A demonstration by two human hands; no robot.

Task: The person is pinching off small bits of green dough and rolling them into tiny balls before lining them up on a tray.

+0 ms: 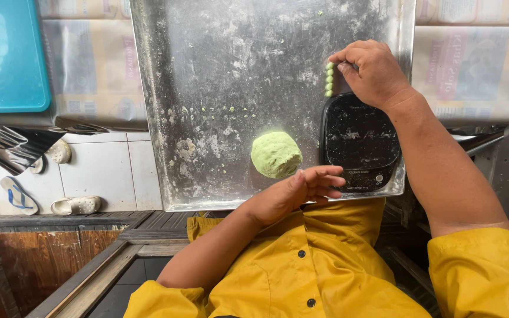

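Head view: right hand (pixel 372 72) pinches the top of a short row of small green dough balls (pixel 329 79) beside the black scale (pixel 360 141); left hand (pixel 298 191) rests empty with fingers loosely spread, near the green dough lump (pixel 276 154) on the floured steel tray (pixel 219 70)

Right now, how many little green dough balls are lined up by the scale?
4 show, in a short column on the metal tray above the black scale. The right hand touches the top one; more may be hidden beneath it.
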